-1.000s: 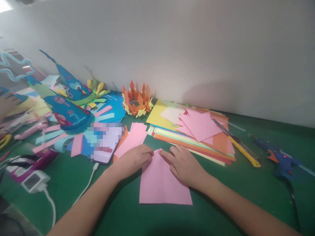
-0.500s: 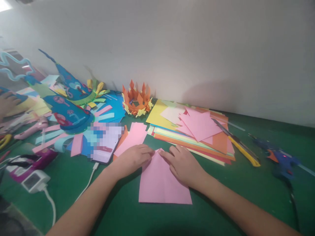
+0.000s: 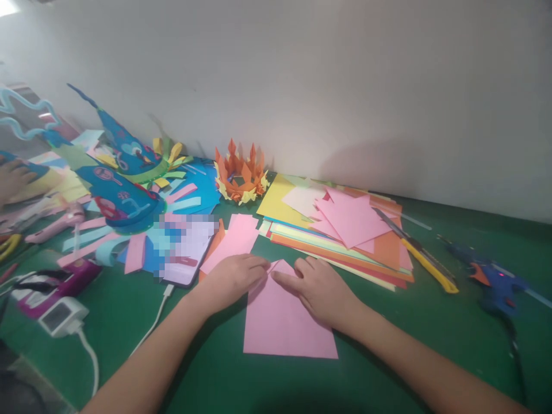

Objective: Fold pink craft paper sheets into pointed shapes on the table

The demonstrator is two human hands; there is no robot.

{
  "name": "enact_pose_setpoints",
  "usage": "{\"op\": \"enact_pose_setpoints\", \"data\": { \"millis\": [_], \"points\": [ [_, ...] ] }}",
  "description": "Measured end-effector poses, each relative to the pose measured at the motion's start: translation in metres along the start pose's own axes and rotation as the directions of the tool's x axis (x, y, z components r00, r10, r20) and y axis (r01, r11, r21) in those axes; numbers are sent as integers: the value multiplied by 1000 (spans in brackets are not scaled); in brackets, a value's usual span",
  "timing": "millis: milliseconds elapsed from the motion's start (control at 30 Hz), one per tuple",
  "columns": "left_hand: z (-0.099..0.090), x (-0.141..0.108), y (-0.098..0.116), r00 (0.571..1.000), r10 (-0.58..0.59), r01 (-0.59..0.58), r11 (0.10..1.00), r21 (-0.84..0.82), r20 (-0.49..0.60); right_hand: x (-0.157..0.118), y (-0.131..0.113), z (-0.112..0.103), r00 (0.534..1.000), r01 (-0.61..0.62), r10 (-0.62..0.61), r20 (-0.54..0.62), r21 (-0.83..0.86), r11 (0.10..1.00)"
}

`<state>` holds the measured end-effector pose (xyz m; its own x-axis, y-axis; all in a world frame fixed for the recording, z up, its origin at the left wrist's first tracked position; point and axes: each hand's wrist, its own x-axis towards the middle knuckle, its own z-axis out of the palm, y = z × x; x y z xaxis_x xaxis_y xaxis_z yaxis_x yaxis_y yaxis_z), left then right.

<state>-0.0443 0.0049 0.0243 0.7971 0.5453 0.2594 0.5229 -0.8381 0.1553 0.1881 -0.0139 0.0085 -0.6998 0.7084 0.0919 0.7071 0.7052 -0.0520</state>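
Note:
A sheet of pink paper (image 3: 287, 328) lies on the green table in front of me, its two top corners folded in to a point. My left hand (image 3: 239, 276) is closed at the upper left edge, with its fingertips pinched on the fold near the point. From the other side my right hand (image 3: 323, 290) holds the sheet, its index finger pressed on the fold just below the tip and its other fingers curled. The thumb rests on the paper's right part. My left fingertips hide part of the left folded edge.
Behind the hands lies a stack of coloured paper (image 3: 345, 253). A yellow utility knife (image 3: 426, 264) and a blue glue gun (image 3: 495, 282) lie right. An orange paper crown (image 3: 241, 178), blue cone hats (image 3: 116, 190), a phone (image 3: 190, 253) and a white charger (image 3: 62, 316) are left. Another person's hand (image 3: 15, 178) shows far left.
My right index finger has slid from the paper's tip down and left along the fold, uncovering the point. My left hand has stayed nearly still.

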Motion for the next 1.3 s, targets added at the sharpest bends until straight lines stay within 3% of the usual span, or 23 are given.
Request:
{"op": "enact_pose_setpoints", "data": {
  "millis": [400,1300],
  "points": [
    [0,-1,-2,1000,-10,13,991,-131,19,0,1,0,1000,13,-13,-3,-26,1000],
    [-3,0,2,999,-17,23,988,-151,44,-1,3,5,1000,20,-20,-9,-14,1000]
  ]
}}
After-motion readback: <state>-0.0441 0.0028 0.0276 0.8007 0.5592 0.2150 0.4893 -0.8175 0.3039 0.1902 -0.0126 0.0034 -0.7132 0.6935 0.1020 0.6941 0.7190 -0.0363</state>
